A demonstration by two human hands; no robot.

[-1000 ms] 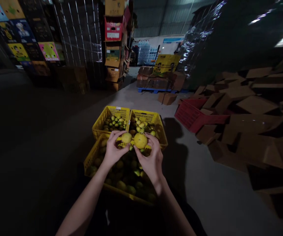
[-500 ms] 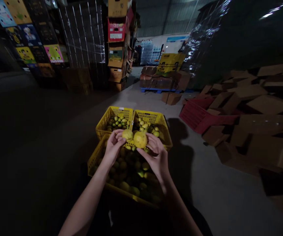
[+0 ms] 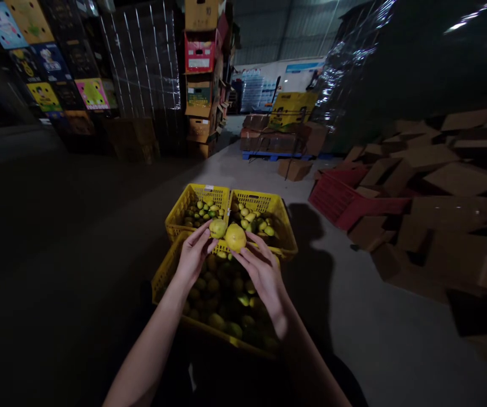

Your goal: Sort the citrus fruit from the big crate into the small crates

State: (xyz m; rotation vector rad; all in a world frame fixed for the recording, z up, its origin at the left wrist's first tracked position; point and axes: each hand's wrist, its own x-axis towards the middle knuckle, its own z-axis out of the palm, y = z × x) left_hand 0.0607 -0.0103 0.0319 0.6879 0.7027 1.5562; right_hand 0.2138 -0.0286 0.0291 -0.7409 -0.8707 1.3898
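My left hand (image 3: pixel 192 259) grips a small yellow-green fruit (image 3: pixel 217 228) at its fingertips. My right hand (image 3: pixel 260 271) holds a larger yellow fruit (image 3: pixel 235 237) right beside it; the two fruits nearly touch. Both hands hover over the far edge of a near yellow crate (image 3: pixel 161 278) filled with several green and yellow fruits. Behind it stand two more yellow crates side by side, a left one (image 3: pixel 184 207) and a right one (image 3: pixel 281 221), each holding several small fruits.
A red crate (image 3: pixel 332 200) lies tipped on the floor at right, beside a heap of flattened cardboard boxes (image 3: pixel 438 192). Stacked cartons (image 3: pixel 201 79) and wrapped pallets rise behind. A blue pallet with boxes (image 3: pixel 275 141) stands farther back. Grey concrete floor (image 3: pixel 366 316) surrounds the crates.
Both hands have risen slightly and reached farther forward with their fruits, toward the two back crates. The fingers of my right hand have stretched out more.
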